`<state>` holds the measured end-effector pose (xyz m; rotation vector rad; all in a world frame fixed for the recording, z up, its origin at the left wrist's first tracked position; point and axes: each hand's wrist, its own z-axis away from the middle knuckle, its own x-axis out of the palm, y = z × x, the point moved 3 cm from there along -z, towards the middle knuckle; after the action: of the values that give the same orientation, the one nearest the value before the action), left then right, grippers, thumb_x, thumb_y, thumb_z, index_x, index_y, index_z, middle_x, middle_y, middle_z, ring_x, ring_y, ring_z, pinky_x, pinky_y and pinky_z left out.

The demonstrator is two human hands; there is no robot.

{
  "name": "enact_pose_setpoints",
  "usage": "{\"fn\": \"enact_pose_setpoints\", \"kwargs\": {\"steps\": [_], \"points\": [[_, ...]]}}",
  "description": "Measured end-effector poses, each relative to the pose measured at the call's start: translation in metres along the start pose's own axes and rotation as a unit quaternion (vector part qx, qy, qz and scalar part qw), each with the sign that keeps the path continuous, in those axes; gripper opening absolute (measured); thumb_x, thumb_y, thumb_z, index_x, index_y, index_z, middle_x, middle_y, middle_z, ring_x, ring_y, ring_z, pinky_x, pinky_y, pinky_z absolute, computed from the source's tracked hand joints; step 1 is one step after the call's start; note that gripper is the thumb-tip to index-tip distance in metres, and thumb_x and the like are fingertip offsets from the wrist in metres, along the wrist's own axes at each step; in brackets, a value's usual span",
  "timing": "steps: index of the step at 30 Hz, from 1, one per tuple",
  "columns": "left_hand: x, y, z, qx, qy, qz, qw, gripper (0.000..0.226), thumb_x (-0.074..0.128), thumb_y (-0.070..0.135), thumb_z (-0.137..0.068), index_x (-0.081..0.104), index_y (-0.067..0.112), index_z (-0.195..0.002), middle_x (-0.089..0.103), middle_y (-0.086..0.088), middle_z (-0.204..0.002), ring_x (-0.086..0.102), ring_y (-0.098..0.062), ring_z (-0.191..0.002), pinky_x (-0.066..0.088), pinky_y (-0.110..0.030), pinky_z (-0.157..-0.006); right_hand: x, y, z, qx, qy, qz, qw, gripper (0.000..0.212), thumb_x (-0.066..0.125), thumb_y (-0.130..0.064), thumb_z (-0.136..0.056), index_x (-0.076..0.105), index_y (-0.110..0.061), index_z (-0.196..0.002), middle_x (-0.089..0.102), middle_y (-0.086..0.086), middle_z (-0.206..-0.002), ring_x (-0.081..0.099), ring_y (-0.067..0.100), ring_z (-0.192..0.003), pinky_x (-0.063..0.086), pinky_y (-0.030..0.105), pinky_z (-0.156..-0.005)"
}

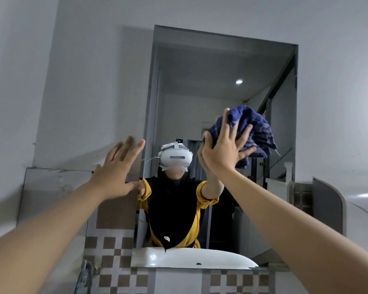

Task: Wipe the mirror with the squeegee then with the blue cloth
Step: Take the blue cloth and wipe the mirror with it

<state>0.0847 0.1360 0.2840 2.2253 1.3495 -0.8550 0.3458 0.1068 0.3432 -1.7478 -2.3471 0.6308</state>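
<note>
On mirror (221, 85) | two hands: right (225, 151) presses one blue cloth (251, 128) | left (117, 172) spread

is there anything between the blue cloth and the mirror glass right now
Nothing visible. The right hand presses the blue cloth toward the mirror, with no object between them. The left hand rests open at the mirror's left edge.

The right hand (225, 151) presses a bunched blue cloth (253, 132) flat against the mirror (221, 71), fingers spread over it. The left hand (117, 172) rests open at the mirror's left edge, fingers straight. The glass reflects a person in a white headset (175, 159) and a white sink (191, 258). Checkered tiles (113, 251) run below.
</note>
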Motion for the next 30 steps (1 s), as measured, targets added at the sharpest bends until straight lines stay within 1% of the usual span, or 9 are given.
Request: {"fn": "enact_pose_setpoints", "kwargs": {"steps": [3,7,10,12,14,18,21,24,30], "points": [[0.0,0.001,-0.001,-0.006,-0.003,-0.005,1.0,0.115,0.061,0.067,-0.063,-0.034,0.057,-0.128,-0.029,0.011,-0.153,-0.017,-0.023,-0.144,0.028,-0.071,-0.102,0.01,-0.034,0.0,-0.035,-0.03,-0.012,0.999,0.069,0.047,-0.041,-0.094,0.007,-0.042,-0.15,-0.007,-0.003,-0.163,-0.027,0.031,-0.143,-0.03,0.059,-0.093],[0.002,0.001,0.004,0.0,0.011,-0.001,1.0,0.11,0.063,0.058,-0.073,-0.031,0.057,-0.13,-0.027,0.011,-0.154,-0.015,-0.022,-0.144,0.03,-0.07,-0.101,0.022,-0.076,-0.004,-0.104,-0.078,-0.031,0.991,0.062,0.048,-0.028,-0.095,0.018,-0.039,-0.148,-0.013,-0.003,-0.162,-0.031,0.031,-0.141,-0.036,0.055,-0.087],[0.007,0.004,0.017,0.008,0.018,-0.016,1.0,0.097,0.052,0.061,-0.08,-0.025,0.05,-0.137,-0.025,0.007,-0.156,-0.013,-0.022,-0.145,0.015,-0.069,-0.107,0.03,-0.1,-0.005,-0.155,-0.115,-0.03,0.981,0.062,0.045,-0.024,-0.096,0.016,-0.036,-0.149,-0.013,-0.002,-0.162,-0.034,0.032,-0.14,-0.03,0.063,-0.095],[0.014,0.003,0.028,0.015,0.021,-0.032,0.999,0.093,0.047,0.063,-0.081,-0.024,0.048,-0.139,-0.025,0.006,-0.156,-0.013,-0.021,-0.145,0.009,-0.068,-0.108,0.034,-0.112,-0.003,-0.194,-0.136,-0.02,0.971,0.062,0.045,-0.025,-0.097,0.015,-0.036,-0.15,-0.009,-0.002,-0.162,-0.033,0.032,-0.14,-0.031,0.061,-0.093],[0.023,-0.002,0.038,0.02,0.015,-0.041,0.999,0.094,0.045,0.068,-0.078,-0.025,0.049,-0.138,-0.026,0.007,-0.155,-0.015,-0.02,-0.145,0.008,-0.067,-0.109,0.038,-0.12,0.003,-0.241,-0.149,-0.003,0.959,0.065,0.046,-0.026,-0.097,0.012,-0.038,-0.15,-0.011,-0.004,-0.162,-0.031,0.032,-0.141,-0.031,0.058,-0.091],[0.035,-0.012,0.046,0.034,0.011,-0.064,0.997,0.102,0.036,0.083,-0.064,-0.02,0.047,-0.141,-0.023,0.005,-0.156,-0.015,-0.022,-0.144,0.009,-0.066,-0.108,0.048,-0.125,0.019,-0.315,-0.155,0.029,0.936,0.066,0.047,-0.029,-0.097,0.01,-0.039,-0.151,-0.011,-0.005,-0.162,-0.028,0.031,-0.142,-0.029,0.058,-0.095],[0.036,-0.013,0.045,0.041,0.018,-0.068,0.997,0.106,0.038,0.085,-0.062,-0.015,0.043,-0.144,-0.021,0.004,-0.156,-0.013,-0.025,-0.144,0.005,-0.064,-0.107,0.051,-0.12,0.028,-0.355,-0.15,0.056,0.921,0.064,0.047,-0.033,-0.096,0.014,-0.037,-0.151,-0.005,-0.004,-0.163,-0.024,0.031,-0.144,-0.028,0.057,-0.096],[0.035,-0.013,0.044,0.044,0.022,-0.07,0.996,0.108,0.038,0.086,-0.06,-0.016,0.043,-0.143,-0.023,0.004,-0.156,-0.013,-0.025,-0.144,0.0,-0.06,-0.106,0.049,-0.107,0.034,-0.388,-0.141,0.091,0.906,0.064,0.047,-0.041,-0.095,0.017,-0.036,-0.15,0.004,-0.004,-0.163,-0.018,0.031,-0.146,-0.021,0.064,-0.101],[0.034,-0.012,0.044,0.02,-0.009,-0.068,0.997,0.11,0.047,0.083,-0.063,-0.025,0.047,-0.139,-0.036,0.008,-0.151,-0.023,-0.02,-0.141,0.001,-0.065,-0.108,0.038,-0.063,0.041,-0.414,-0.108,0.129,0.895,0.066,0.046,-0.054,-0.091,0.021,-0.037,-0.149,0.011,-0.004,-0.162,-0.009,0.031,-0.148,-0.007,0.072,-0.105]]}}
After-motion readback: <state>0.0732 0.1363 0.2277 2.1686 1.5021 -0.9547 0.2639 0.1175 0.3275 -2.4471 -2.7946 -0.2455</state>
